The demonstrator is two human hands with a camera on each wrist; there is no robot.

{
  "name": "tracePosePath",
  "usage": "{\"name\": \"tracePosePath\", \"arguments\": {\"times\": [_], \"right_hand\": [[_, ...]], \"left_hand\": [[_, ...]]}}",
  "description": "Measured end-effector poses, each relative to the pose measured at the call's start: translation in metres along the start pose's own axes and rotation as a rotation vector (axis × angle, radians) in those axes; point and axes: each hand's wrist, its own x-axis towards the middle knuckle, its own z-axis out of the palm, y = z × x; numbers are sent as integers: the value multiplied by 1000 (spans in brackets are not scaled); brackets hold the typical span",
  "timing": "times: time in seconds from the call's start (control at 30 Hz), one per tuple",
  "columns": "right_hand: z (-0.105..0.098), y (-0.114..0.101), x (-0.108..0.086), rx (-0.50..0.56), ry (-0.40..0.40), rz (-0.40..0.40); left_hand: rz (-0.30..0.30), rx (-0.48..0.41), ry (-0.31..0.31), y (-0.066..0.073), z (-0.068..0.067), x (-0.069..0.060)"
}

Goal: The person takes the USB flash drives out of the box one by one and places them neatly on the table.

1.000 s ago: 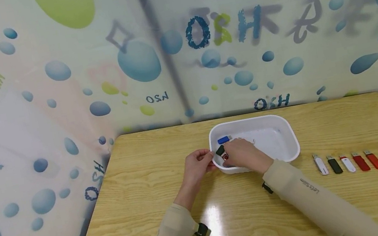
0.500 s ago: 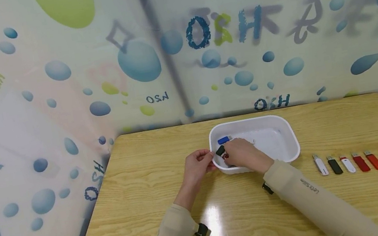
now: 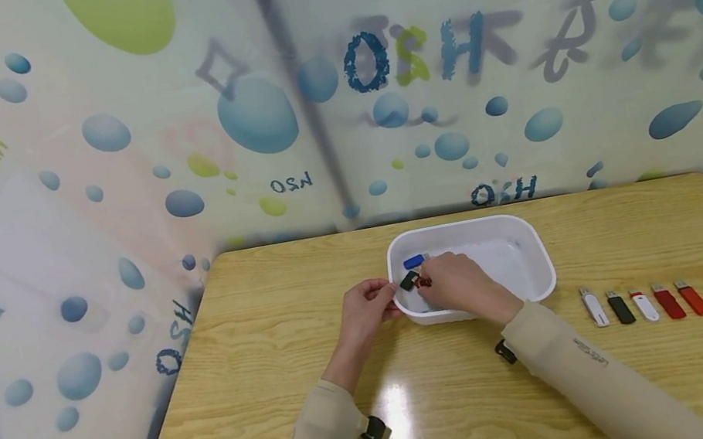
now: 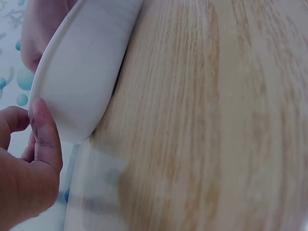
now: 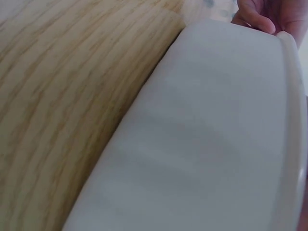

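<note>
My left hand [image 3: 366,305] pinches the left rim of a white plastic tub [image 3: 518,253] on the table; in the left wrist view the thumb and fingers [image 4: 46,134] meet at that rim. Inside the tub's left part, my right hand [image 3: 458,284] holds a dark red USB stick [image 3: 424,282], mostly covered by the fingers. A black USB stick [image 3: 409,281] lies just left of those fingertips, and a blue USB stick [image 3: 413,262] lies behind it. The right wrist view shows mainly the tub's outer wall [image 5: 202,125], and the right fingers are hidden there.
To the right of the tub, several USB sticks stand in a row on the wooden table [image 3: 268,305]: a white one [image 3: 594,308], a black one [image 3: 620,308], a white-and-red one [image 3: 645,307] and two red ones. A patterned curtain [image 3: 337,136] hangs behind the table.
My right hand has drawn slightly right and lifted the dark red USB stick from beside the black one. The left hand keeps its place at the rim.
</note>
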Motion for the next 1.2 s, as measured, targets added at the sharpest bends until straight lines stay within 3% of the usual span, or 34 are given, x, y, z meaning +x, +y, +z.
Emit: {"name": "tracePosePath", "arguments": {"times": [0.4,0.73,1.2], "right_hand": [[-15,12,-18,47,142,-27],[-24,21,-36,114,195,-36],[-36,38,-60,90,292,-45]], "left_hand": [[10,-5,-2,-1,1,2],[2,-6,9,-3,1,3],[-11,-1,9,-2,0,3]]}}
